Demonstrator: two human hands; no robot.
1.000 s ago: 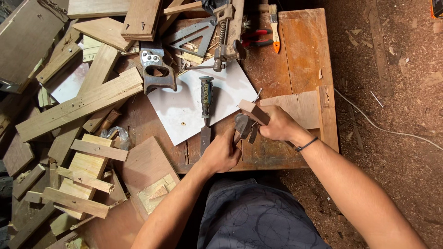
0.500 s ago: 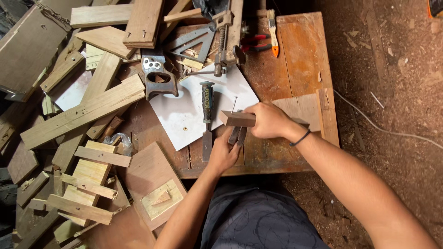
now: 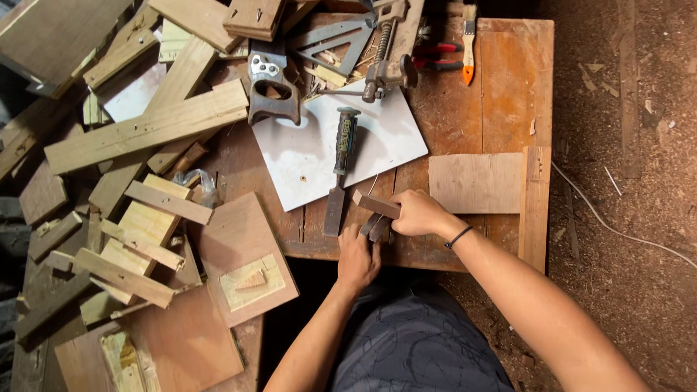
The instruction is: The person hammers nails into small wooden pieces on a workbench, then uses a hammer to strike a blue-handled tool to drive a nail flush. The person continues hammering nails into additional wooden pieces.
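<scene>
Head view: wood block, small, stiff, probably light, just right of the chisel. Your right hand grips its end; your left hand pinches dark strips beneath. Grip its flat faces.

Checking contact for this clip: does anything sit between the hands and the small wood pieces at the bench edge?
Nothing visible does. The right hand grips the small wood block directly, and the left hand touches the dark pieces beneath it. The chisel lies just beside them, to the left.
</scene>
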